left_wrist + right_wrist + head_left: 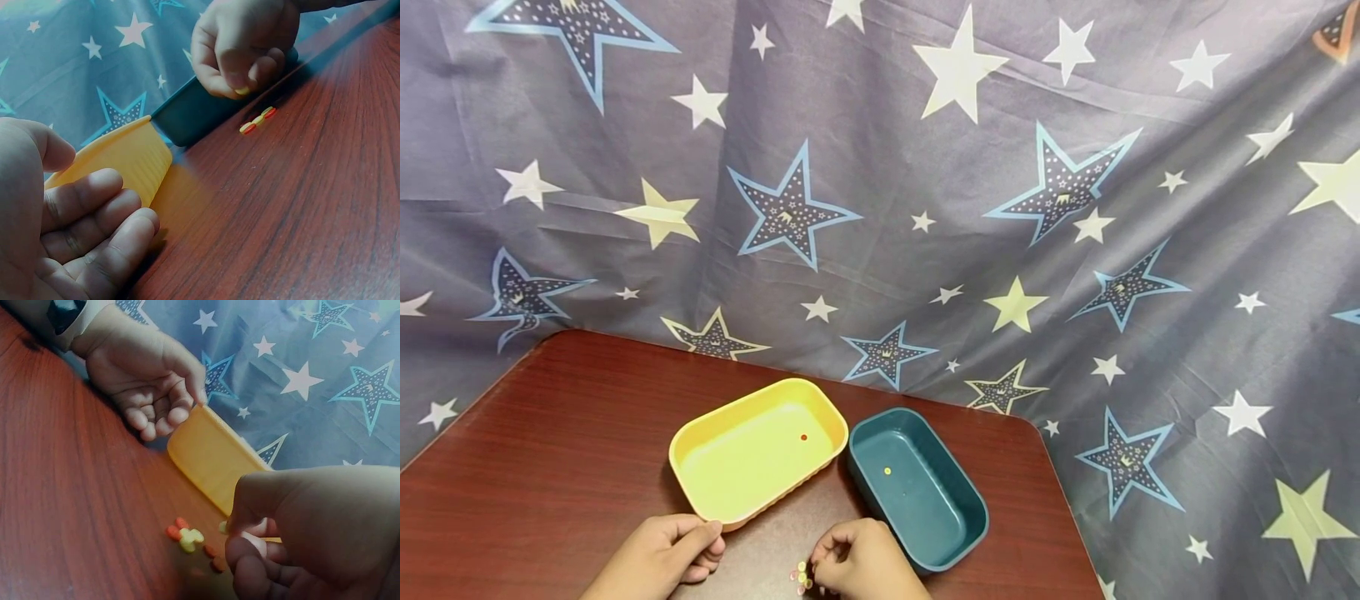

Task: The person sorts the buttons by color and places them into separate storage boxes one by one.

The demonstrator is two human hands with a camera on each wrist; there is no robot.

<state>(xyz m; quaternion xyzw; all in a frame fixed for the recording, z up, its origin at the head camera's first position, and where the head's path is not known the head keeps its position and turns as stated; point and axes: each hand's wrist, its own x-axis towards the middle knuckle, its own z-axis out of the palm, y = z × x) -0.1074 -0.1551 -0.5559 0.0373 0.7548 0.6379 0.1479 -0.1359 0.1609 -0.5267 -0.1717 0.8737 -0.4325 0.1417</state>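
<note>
The right hand [868, 560] pinches 1 yellow disc [242, 91] between its fingers; the left hand [662, 552] grips the yellow tub's [737, 467] rim. A light pinch should best prevent slipping.

The yellow tray [745, 462], low in the centre of the head view, looks like moulded plastic, smooth inside and ribbed outside. The teal tray [917, 500], right of it in the frame, seems smooth plastic with a soft gloss. Across the bottom, the tabletop [565, 442] shows wood grain under a smooth, faintly shiny finish. Creased, mostly matt cloth [887, 233] fills the upper frame. The small pieces [258, 119] look smooth.
</note>
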